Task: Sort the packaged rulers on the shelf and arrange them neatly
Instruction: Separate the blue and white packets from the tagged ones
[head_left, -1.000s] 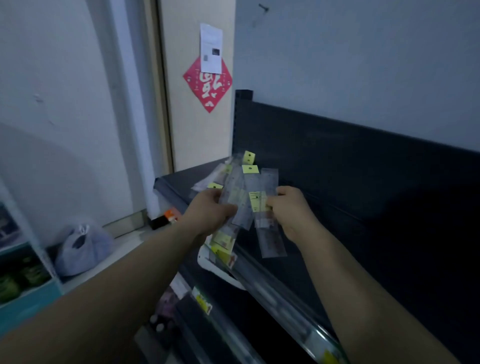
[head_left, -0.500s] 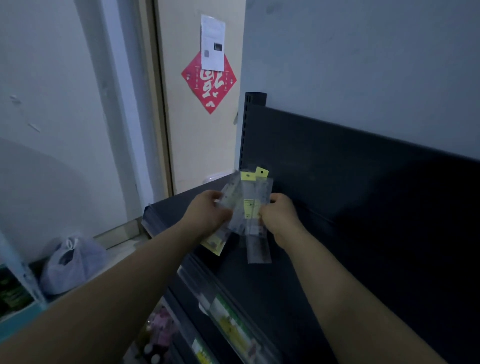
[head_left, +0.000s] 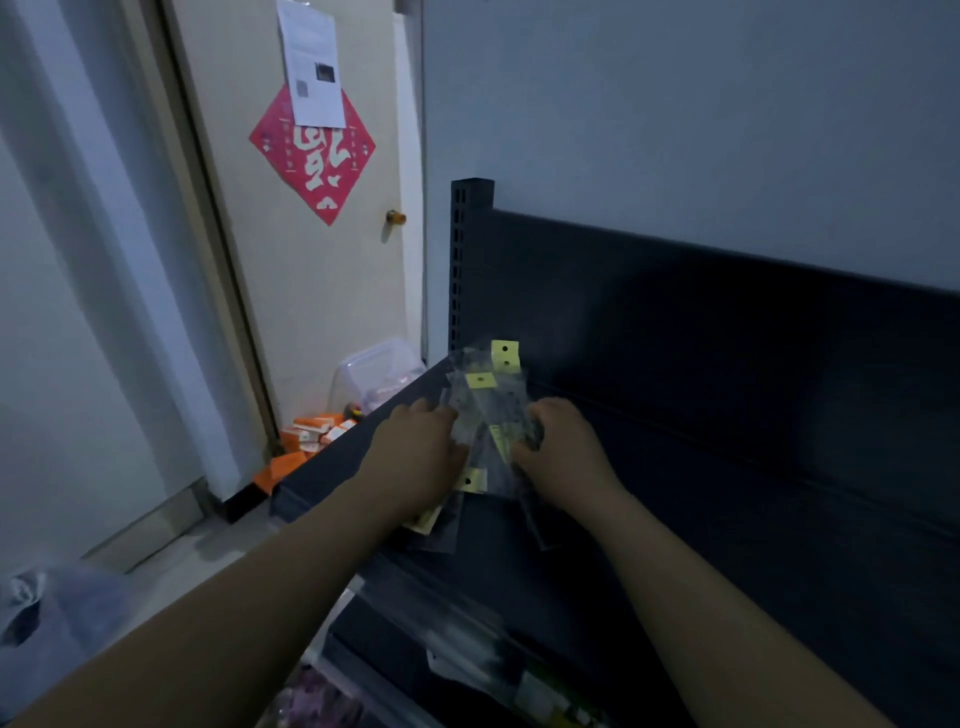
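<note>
At nine o'clock from the hands, orange boxes (head_left: 311, 434) are lying on the floor by the door (head_left: 311, 291), outside the job. The left hand (head_left: 415, 457) is gripping the packaged rulers (head_left: 488, 410) from their nine o'clock edge. Its fingers are curling in over the clear sleeves, and the thumb is hiding beneath.

The rulers are sitting between the two hands as a loose fan, low over the near-left end of the dark shelf (head_left: 701, 519). Their yellow hang tabs (head_left: 505, 356) are pointing toward twelve o'clock and the long ends are splaying toward six. Whether they are touching the deck I cannot tell. The right hand (head_left: 563, 457) is clamping the fan from three o'clock, fingers bending round its edge.

Judging by this, the squaring-up step is under way: the packets are being gathered but are not yet aligned. The next move is probably calling for both hands pressing inward and tapping the tabs level. After that comes laying the stack flat, parallel to the back panel (head_left: 727, 322) at twelve o'clock.
</note>
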